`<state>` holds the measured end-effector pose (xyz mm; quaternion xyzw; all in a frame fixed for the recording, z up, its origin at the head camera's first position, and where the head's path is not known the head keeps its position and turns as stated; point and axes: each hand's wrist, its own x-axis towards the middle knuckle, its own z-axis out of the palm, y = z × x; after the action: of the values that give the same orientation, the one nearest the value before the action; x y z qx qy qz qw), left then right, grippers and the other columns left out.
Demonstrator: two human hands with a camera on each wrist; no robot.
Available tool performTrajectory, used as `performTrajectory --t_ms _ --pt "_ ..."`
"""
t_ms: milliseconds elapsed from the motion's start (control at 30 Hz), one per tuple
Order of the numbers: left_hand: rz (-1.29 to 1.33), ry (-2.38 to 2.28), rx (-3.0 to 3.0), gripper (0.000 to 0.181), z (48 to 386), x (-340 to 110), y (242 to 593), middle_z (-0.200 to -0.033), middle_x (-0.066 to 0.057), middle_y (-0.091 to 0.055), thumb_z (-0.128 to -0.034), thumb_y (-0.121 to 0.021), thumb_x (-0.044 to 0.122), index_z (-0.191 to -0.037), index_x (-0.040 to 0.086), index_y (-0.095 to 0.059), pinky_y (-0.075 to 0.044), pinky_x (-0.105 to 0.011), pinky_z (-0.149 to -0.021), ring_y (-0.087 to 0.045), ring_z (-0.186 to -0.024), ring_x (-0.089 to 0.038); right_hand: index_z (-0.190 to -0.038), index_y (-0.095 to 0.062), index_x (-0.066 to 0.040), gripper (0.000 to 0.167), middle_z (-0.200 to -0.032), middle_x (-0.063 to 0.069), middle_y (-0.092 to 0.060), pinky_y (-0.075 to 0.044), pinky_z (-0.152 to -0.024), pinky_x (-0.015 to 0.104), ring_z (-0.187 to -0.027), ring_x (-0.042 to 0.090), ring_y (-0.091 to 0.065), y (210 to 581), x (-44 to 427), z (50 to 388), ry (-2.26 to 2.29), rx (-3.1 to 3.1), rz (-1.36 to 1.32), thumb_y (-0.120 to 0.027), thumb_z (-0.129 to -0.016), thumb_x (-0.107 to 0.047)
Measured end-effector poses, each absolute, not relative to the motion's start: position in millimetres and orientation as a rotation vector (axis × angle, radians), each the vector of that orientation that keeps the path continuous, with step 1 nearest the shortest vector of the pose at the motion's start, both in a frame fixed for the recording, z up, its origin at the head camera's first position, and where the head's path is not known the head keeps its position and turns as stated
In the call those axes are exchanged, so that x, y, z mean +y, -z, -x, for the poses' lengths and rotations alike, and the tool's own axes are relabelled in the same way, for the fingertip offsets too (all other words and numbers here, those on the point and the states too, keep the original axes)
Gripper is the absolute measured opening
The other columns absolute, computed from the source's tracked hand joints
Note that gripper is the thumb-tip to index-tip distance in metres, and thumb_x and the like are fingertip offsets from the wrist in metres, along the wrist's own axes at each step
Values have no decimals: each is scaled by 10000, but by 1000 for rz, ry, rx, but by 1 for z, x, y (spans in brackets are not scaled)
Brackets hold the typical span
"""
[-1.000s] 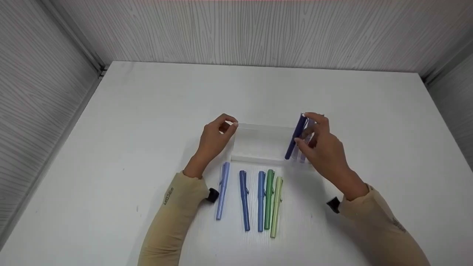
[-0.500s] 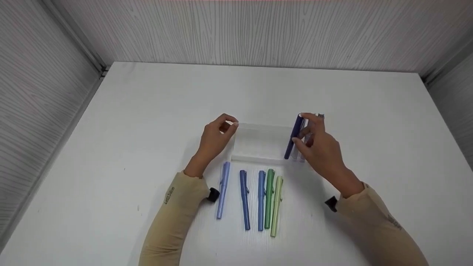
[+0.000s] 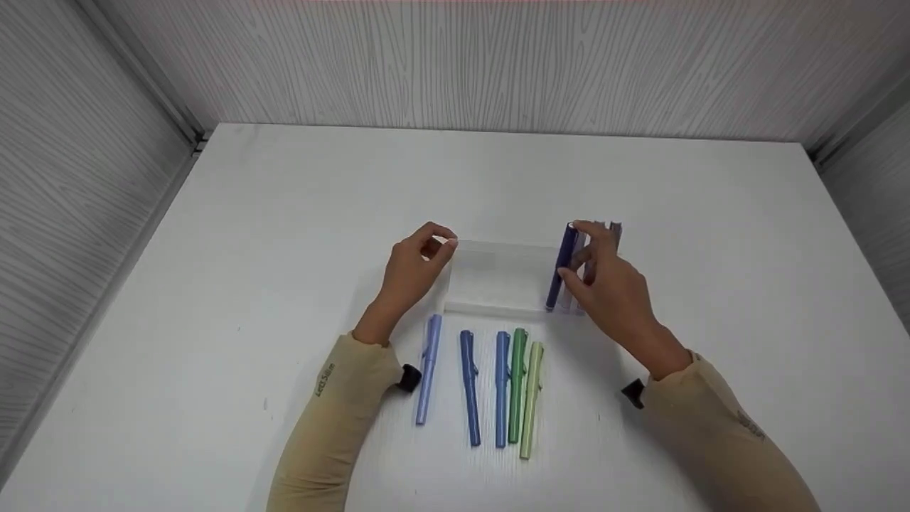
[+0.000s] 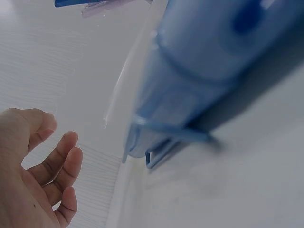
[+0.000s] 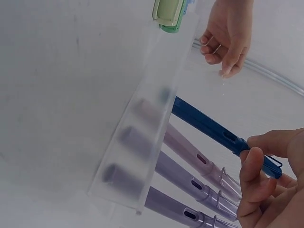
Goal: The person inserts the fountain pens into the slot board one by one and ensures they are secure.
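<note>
the right hand (image 3: 613, 288) holds the dark pen (image 3: 564, 253) between its thumb and curled fingers, the far end at a fingertip and the near end down inside the clear tray (image 3: 490, 310), behind the near wall. three pens lie in the tray to its right: a pink pen (image 5: 190, 154) just beside it, then two purple pens (image 5: 178, 173), partly hidden by the hand in the head view. the left hand (image 3: 414, 262) has its thumb and forefinger drawn together, pinching the far left corner of the tray, its other fingers loosely bent. on the white table (image 3: 227, 270), near side of the tray, five pens lie pointing away: a pale blue pen (image 3: 428, 371) at left beside the left wrist, a deep blue pen (image 3: 470, 387) apart from it, then a mid blue pen (image 3: 502, 387), a green pen (image 3: 517, 384) and a lime pen (image 3: 530, 405) close together.
</note>
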<state>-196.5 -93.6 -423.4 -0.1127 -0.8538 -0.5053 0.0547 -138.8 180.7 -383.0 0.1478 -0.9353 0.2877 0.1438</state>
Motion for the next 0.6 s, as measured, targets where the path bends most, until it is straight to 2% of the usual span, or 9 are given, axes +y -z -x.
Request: performTrajectory --t_ms 233,600 --pt "343 1540 -2582 160 197 -94 424 -808 -66 -675 -953 -607 250 -1044 134 -670 -418 -284 -687 -562 -731 -163 -1404 -325 -132 610 -832 42 -628 -294 -470 254 -508 84 -373 385 180 141 -810 -2694 -438 -668 -900 -127" --pt "316 1534 -2599 144 197 -93 423 -818 -62 -678 -954 -603 247 -1036 151 -671 -426 -281 -700 -570 -751 -164 -1413 -336 -121 617 -848 39 -660 -310 -471 270 -514 112 -410 386 180 144 -792 -2748 -418 -673 -897 -145"
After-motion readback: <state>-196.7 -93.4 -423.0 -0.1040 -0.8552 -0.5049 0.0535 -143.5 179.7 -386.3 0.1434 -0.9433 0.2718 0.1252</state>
